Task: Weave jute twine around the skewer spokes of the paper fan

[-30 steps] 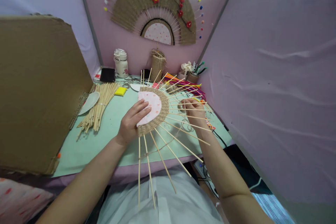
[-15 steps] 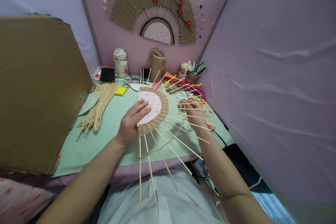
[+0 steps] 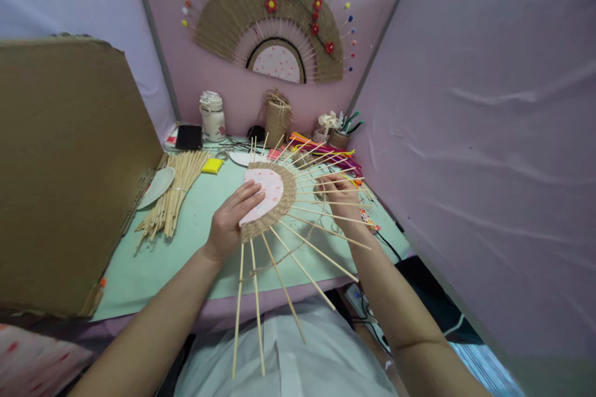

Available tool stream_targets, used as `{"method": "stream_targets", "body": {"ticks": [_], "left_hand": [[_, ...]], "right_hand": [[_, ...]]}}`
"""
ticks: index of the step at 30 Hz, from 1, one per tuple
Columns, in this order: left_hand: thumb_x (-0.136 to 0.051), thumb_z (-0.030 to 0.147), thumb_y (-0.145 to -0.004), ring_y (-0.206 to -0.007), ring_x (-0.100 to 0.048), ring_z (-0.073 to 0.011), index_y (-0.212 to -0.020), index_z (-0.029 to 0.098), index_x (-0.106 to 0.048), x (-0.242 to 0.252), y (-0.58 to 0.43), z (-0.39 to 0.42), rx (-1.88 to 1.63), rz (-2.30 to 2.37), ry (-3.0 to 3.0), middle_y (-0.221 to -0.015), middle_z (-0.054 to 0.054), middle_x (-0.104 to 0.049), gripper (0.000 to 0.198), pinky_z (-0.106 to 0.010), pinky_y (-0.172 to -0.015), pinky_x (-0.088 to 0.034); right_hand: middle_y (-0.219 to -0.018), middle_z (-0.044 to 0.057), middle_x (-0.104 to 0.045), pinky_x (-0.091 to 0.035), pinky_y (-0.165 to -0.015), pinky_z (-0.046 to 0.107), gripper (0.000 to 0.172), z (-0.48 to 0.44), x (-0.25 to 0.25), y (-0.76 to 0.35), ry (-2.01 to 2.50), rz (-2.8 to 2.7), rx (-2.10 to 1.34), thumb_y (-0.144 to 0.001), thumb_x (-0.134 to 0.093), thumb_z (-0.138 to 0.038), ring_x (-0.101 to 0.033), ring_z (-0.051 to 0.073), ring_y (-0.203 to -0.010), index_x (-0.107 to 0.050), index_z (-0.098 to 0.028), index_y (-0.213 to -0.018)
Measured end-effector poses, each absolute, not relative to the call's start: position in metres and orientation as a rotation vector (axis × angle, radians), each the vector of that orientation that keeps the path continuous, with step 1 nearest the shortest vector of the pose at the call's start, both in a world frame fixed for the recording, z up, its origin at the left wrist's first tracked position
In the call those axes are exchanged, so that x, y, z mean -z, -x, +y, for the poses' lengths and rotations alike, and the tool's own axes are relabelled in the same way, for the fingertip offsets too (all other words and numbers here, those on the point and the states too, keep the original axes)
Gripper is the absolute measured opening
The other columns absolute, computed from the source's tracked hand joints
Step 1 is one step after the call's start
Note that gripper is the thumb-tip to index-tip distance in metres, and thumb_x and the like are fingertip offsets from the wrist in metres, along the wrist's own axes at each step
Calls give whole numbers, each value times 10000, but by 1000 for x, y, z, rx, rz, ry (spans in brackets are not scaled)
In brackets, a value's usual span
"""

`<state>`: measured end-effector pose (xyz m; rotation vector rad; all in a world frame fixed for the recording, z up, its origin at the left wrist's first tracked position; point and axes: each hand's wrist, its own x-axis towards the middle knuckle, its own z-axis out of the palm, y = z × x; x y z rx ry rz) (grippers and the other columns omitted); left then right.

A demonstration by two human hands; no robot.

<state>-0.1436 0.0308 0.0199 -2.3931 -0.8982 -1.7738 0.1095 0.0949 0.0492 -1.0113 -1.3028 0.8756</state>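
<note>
My left hand (image 3: 236,216) grips the straight edge of a half-round woven fan (image 3: 289,189), fingers lying over its pink dotted centre and thumb hidden beneath. Thin wooden sticks (image 3: 278,270) fan out from the woven band, the lower ones reaching over my lap. A strand of twine (image 3: 274,265) runs across the lower sticks and up toward my right hand (image 3: 339,189). That hand is closed at the fan's right side, among the stick ends, pinching a small coil of twine (image 3: 320,192).
A bundle of sticks (image 3: 174,201) and a white half-disc (image 3: 158,186) lie at left beside a cardboard panel (image 3: 69,180). Behind stand a white jar (image 3: 213,118), a twine spool (image 3: 278,121) and pipe cleaners (image 3: 344,161). A finished fan (image 3: 223,22) hangs on the back wall.
The fan has turned slightly, its lower sticks swinging left. The twine now crosses the sticks in a deeper curve. Both hands keep their hold, and the head view has shifted a little.
</note>
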Motion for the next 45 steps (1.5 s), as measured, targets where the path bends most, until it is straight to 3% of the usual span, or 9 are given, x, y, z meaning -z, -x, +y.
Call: {"method": "stream_targets", "body": {"ticks": [10,17,25,37,45], "left_hand": [[-550,368,-926,-1259,-559,-257,-1289,220,-612,-21,147,31,1936,-987,2370,-1322,-127,-617,396,-469,-1089,-436],[-609,344,-889,-1195,-608,-243,-1240,228,-648,-14,149,37,2065,-1104,2251,-1279,-105,-651,372,-401,-1045,-484],[-629,293,-881,-1315,-498,-286,-1331,258,-579,-22,149,30,1906,-925,2346,-1367,-116,-580,454,-512,-1104,-402],[-678,208,-840,-1336,-466,-311,-1380,262,-532,-17,151,31,1767,-858,2365,-1391,-129,-551,562,-531,-1100,-399],[-624,255,-881,-1325,-485,-297,-1364,277,-549,-17,151,31,1842,-912,2405,-1385,-115,-563,490,-523,-1108,-395]], "right_hand": [[-572,-40,-508,-273,-439,232,244,105,-73,-90,982,-1284,-930,-714,-676,-438,-371,79,-461,-666,-197,-749],[-580,-24,-534,-327,-487,238,219,107,-93,-88,982,-1348,-764,-730,-667,-405,-419,99,-521,-657,-191,-687],[-639,-18,-588,-367,-511,236,218,112,-95,-101,939,-1321,-793,-675,-726,-383,-452,88,-523,-663,-185,-739],[-620,-25,-577,-357,-500,242,229,106,-88,-121,995,-1366,-761,-693,-728,-405,-441,90,-525,-671,-189,-743],[-608,-42,-551,-341,-479,228,220,107,-97,-143,978,-1430,-787,-688,-738,-370,-422,82,-503,-674,-196,-805]]}}
